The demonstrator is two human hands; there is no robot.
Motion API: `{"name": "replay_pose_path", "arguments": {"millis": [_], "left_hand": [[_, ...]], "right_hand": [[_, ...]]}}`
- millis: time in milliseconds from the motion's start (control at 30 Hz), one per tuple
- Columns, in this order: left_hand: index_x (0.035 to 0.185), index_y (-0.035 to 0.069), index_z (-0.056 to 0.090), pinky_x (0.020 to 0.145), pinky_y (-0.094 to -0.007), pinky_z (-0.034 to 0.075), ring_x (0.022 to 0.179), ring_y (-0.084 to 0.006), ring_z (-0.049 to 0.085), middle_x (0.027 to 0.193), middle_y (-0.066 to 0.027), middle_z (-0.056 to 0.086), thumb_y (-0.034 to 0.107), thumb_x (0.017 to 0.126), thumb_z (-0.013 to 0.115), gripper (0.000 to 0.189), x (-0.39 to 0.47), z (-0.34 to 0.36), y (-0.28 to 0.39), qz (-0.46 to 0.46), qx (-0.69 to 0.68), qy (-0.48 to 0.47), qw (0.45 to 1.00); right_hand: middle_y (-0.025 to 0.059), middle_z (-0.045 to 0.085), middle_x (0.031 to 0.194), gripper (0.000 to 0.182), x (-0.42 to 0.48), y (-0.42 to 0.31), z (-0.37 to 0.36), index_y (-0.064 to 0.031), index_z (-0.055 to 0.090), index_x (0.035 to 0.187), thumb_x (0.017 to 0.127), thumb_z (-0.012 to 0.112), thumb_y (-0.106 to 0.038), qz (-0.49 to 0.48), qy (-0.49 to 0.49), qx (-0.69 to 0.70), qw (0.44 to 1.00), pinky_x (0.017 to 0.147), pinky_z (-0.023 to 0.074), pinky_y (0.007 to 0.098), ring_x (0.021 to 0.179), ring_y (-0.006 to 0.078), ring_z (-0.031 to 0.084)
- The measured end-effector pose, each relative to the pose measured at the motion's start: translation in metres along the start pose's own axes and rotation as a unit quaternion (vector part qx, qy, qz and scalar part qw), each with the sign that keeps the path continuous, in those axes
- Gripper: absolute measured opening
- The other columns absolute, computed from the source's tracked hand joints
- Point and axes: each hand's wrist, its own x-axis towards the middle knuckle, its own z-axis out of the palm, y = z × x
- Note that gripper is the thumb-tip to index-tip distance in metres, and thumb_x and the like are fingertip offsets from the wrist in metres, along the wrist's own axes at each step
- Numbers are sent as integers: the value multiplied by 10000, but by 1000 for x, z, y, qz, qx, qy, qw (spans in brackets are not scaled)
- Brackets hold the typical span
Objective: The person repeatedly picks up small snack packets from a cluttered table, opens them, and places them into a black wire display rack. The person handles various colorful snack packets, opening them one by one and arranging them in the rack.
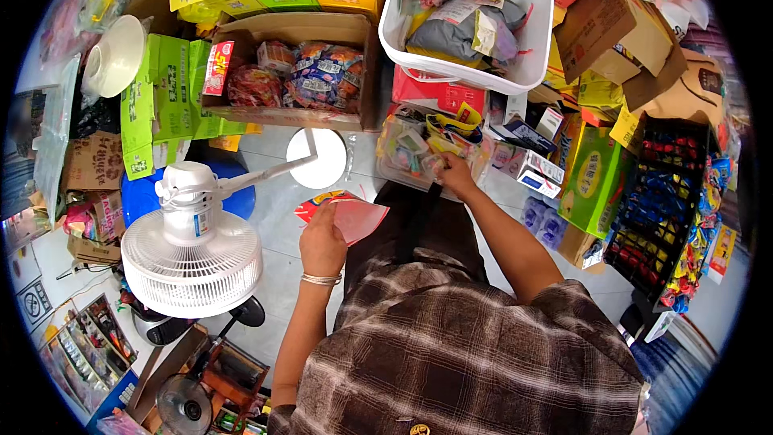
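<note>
My left hand (320,241), with bangles at its wrist, grips a red packet (359,217) by its near left edge. The packet's pale inner or back side faces up, and a printed patch shows at its far corner. To the right, my right hand (457,176) reaches over the front rim of a clear plastic tub (386,160). Its fingertips touch small things inside, but whether they hold one cannot be made out. Small packets and a yellow-and-dark pouch (462,124) fill the tub.
A white floor fan (193,266) stands at left, its round base (317,160) ahead of my left hand. Ahead are an open carton (284,118) of bagged sweets and a white bin (465,75). At right sit small boxes (537,172), a green box (589,184) and a black candy rack (655,205).
</note>
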Motion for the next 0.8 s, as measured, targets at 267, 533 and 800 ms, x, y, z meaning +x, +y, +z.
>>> {"name": "replay_pose_path", "arguments": {"millis": [267, 533, 800], "left_hand": [[1130, -28, 587, 892, -422, 487, 1042, -369, 594, 1175, -222, 598, -37, 770, 505, 370, -4, 6, -3, -7, -9, 0, 1000], [1135, -31, 586, 868, -423, 498, 1037, -369, 597, 1179, -218, 598, -44, 767, 496, 379, -8, 5, -3, -6, -2, -15, 1000], [1111, -31, 600, 854, -418, 507, 1015, -365, 608, 1168, -214, 605, -44, 761, 508, 362, -22, 6, -12, -19, 2, 2, 1000]], "right_hand": [[135, 602, 1017, 381, -5, 29, -32, -6, 578, 1105, 727, 628, -20, -144, -37, -265, 953, 724, 495, 399, 870, 271, 610], [113, 440, 1383, 318, 14, -10, -15, -13, 631, 1044, 728, 611, -34, -284, -270, -555, 734, 839, 502, 416, 1125, 302, 553], [154, 652, 1006, 237, 51, 9, -8, -17, 669, 924, 698, 598, -5, -235, -327, -599, 692, 763, 526, 413, 959, 335, 623]]}}
